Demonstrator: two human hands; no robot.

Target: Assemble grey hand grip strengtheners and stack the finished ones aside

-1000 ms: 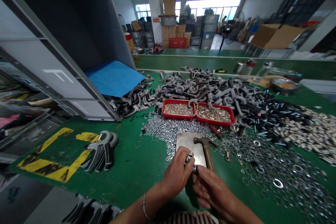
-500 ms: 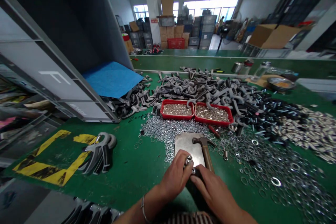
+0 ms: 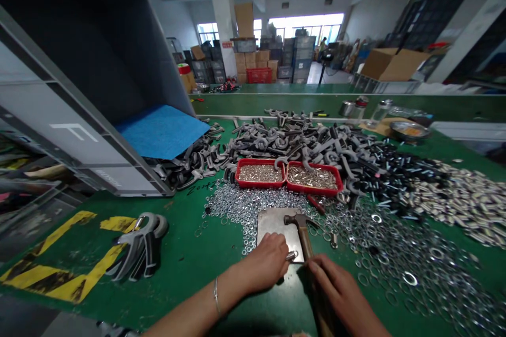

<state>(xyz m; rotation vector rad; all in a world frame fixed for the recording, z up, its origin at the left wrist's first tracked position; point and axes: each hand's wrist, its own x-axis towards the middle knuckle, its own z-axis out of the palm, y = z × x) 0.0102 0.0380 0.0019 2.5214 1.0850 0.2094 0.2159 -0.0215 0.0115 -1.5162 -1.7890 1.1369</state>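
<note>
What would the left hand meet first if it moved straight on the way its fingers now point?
Probably the short threaded bolt just past its fingertips, at the steel plate. Depth is hard to judge, so the left hand may already touch it. Beyond that lies the wooden hammer handle.

Daylight glaring through far windows (image 3: pixel 304 25), dim interior, soft shadows on green workbench (image 3: pixel 177 279), fisheye bending at edges
</note>
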